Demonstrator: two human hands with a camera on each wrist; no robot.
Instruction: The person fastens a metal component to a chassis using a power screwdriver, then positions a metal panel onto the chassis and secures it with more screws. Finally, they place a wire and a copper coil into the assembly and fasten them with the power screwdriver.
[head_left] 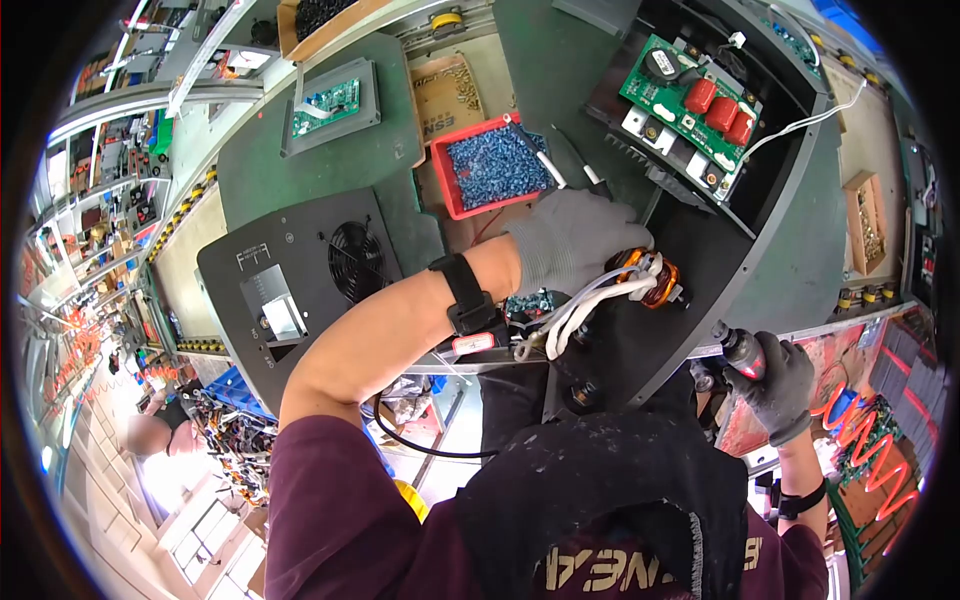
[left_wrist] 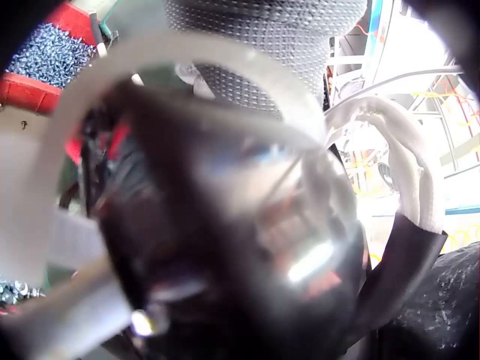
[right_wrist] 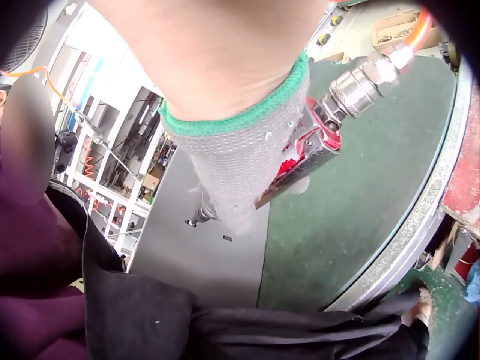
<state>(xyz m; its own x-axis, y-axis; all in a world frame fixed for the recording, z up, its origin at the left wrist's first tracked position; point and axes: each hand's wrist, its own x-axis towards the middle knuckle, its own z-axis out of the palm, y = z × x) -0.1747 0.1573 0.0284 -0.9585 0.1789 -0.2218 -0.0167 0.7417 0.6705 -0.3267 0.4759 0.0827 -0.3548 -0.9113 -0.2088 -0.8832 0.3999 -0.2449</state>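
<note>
Left grip [head_left: 583, 238] at the wound coil [head_left: 660, 283] in the open black chassis [head_left: 640, 345], probably steadying it, finger closure not discernible; right grip [head_left: 783, 390] clasps the driver [head_left: 741, 351] just beside the chassis, presumably to have it at hand

- Maroon shirt [head_left: 340, 510], the left sleeve [head_left: 325, 445] short and ending above the elbow.
- Black apron [head_left: 600, 460] over it, flecked with pale specks, pale stitching [head_left: 696, 550] along one edge.
- Cream block lettering [head_left: 588, 568] across the chest, partly covered.
- Left hand [head_left: 585, 238]: grey knitted glove with a ribbed cuff [head_left: 540, 260].
- Right hand [head_left: 778, 390]: grey knitted glove, green band [right_wrist: 232, 129] edging its cuff.
- Black strap [head_left: 460, 285] on the left wrist, bearing a dark boxy unit [head_left: 472, 317]; another black strap [head_left: 802, 500] on the right.
</note>
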